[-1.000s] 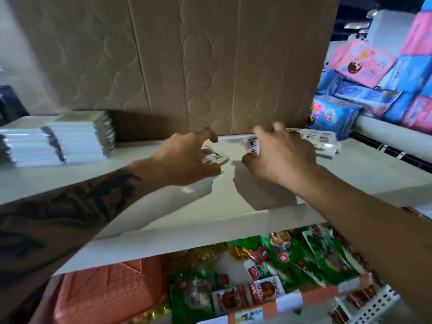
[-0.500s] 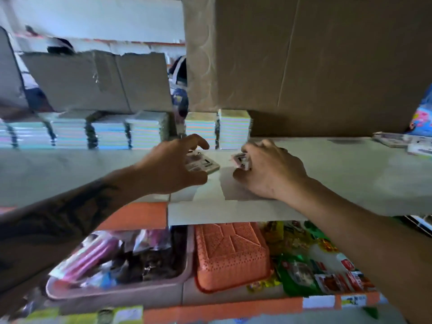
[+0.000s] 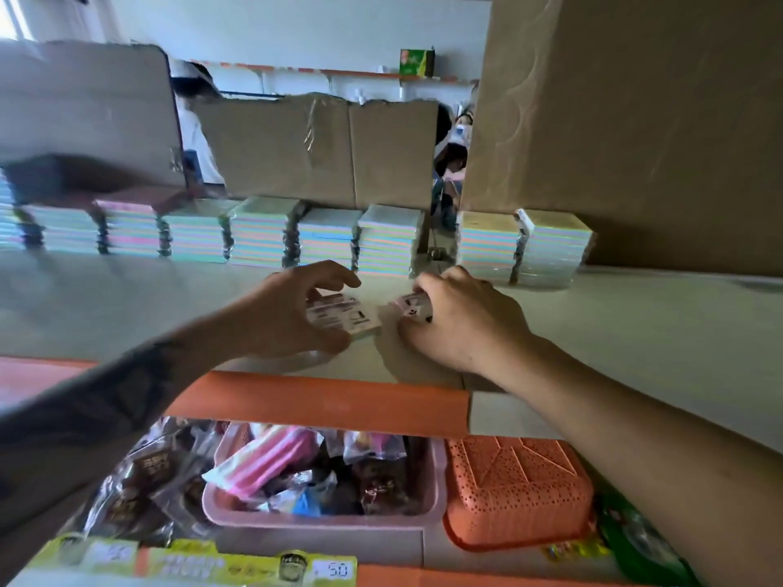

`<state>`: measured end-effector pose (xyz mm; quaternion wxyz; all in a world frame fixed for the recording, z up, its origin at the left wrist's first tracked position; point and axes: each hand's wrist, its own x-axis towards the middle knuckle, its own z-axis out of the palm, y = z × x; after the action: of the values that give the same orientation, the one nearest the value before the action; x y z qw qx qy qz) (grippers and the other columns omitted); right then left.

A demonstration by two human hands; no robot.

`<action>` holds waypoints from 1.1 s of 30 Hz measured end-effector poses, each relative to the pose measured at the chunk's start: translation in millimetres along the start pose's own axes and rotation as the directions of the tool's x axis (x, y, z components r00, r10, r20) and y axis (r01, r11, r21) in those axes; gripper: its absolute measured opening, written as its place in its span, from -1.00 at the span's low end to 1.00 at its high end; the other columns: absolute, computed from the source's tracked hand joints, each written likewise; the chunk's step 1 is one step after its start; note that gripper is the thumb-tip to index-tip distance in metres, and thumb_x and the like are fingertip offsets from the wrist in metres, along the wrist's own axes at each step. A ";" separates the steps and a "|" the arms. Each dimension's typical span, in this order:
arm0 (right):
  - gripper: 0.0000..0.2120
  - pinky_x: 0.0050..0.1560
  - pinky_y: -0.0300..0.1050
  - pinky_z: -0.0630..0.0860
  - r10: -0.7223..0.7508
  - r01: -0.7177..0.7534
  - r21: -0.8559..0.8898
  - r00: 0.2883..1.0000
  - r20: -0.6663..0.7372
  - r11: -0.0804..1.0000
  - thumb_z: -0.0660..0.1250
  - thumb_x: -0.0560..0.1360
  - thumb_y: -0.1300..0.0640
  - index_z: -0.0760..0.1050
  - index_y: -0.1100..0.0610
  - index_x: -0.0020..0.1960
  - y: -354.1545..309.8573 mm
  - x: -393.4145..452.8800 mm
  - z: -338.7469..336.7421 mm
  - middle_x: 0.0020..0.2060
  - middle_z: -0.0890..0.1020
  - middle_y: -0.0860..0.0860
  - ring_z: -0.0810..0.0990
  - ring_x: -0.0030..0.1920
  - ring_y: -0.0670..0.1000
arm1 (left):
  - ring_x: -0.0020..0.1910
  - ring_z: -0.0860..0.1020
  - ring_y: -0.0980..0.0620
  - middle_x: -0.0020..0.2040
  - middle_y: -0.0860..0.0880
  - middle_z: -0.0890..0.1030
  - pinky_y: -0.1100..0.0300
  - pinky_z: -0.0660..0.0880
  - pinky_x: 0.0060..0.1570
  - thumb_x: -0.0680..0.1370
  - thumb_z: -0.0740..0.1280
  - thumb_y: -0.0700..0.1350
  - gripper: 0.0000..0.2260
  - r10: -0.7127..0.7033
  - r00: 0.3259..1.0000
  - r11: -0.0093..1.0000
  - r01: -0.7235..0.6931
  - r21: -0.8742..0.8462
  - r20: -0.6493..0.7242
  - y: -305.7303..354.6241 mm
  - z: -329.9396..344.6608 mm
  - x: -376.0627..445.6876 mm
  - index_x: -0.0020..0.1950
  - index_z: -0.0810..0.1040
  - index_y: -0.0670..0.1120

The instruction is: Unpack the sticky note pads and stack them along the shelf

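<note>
You hold two pads: your left hand (image 3: 279,315) grips a pink-white printed pad (image 3: 343,317), your right hand (image 3: 462,322) pinches another (image 3: 413,307) on the shelf (image 3: 635,324). At twelve o'clock stand perhaps nine pastel-striped stacks (image 3: 390,241).

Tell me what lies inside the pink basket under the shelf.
The pink basket holds a pink packet atop dark wrapped snacks. Whatever lies deeper is covered.

Pale shelf (image 3: 635,332), row of pastel sticky note stacks (image 3: 262,233) along its back, tall cardboard box (image 3: 635,133) at right
</note>
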<state>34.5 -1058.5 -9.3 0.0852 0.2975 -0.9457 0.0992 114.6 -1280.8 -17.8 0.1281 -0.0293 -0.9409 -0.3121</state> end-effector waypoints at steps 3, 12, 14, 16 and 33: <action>-0.42 0.12 0.09 0.53 -0.050 0.051 -0.032 0.999 0.006 0.998 0.07 0.48 -0.52 0.46 -0.11 0.19 1.0 4.6 6.7 0.17 0.52 0.00 0.54 0.21 0.19 | 0.16 0.54 0.20 0.24 0.21 0.56 0.19 0.49 0.12 0.14 0.51 0.34 -0.32 -0.020 1.000 0.999 0.020 0.036 -0.010 -10.2 -3.7 -6.0 0.25 0.49 0.33; -0.43 0.31 0.04 0.44 -0.392 0.387 0.090 0.919 0.046 0.918 0.26 0.48 -0.40 0.43 -0.16 0.40 -1.5 25.4 -19.2 0.32 0.53 -0.12 0.52 0.32 0.01 | -0.02 0.61 0.19 0.03 0.18 0.67 0.24 0.50 -0.04 0.23 0.47 0.24 -0.52 -0.038 0.989 0.999 0.035 -0.024 -0.142 -27.1 -5.6 -11.0 0.13 0.63 0.18; -0.47 0.30 -0.02 0.46 -0.526 0.509 0.185 0.849 0.049 0.840 0.43 0.47 -0.25 0.46 -0.15 0.39 -7.0 35.9 -18.2 0.28 0.57 -0.14 0.53 0.29 -0.06 | -0.04 0.63 0.14 -0.02 0.11 0.70 0.15 0.52 -0.02 0.29 0.43 0.23 -0.58 -0.048 0.983 0.988 0.020 -0.151 -0.180 -24.8 -7.2 -12.2 0.06 0.68 0.07; -0.58 0.20 -0.03 0.52 -0.575 0.563 0.201 0.818 0.002 0.802 0.46 0.47 -0.13 0.51 -0.15 0.30 -11.3 46.0 -8.9 0.18 0.63 -0.17 0.59 0.19 -0.08 | -0.06 0.62 0.10 -0.07 0.00 0.71 0.12 0.51 -0.05 0.35 0.41 0.20 -0.62 -0.067 0.981 0.966 0.018 -0.259 -0.182 -22.5 -8.9 -11.7 0.00 0.71 -0.03; -0.88 -0.44 -0.12 0.38 -0.273 0.264 0.848 0.951 -0.149 0.460 0.42 0.59 0.16 0.50 0.00 0.04 -15.5 51.8 7.2 -0.42 0.58 -0.04 0.43 -0.51 0.04 | -0.20 0.48 -0.07 -0.21 -0.20 0.63 -0.03 0.38 -0.18 0.40 0.54 -0.09 -0.83 -0.150 0.973 0.784 0.008 -0.620 -0.177 -22.2 -5.5 -13.9 -0.10 0.67 -0.14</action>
<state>0.9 -1100.9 -2.7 -0.0629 0.4453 -0.7125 0.5386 126.3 -1301.6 -30.1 0.2000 0.0043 -0.7685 -0.6078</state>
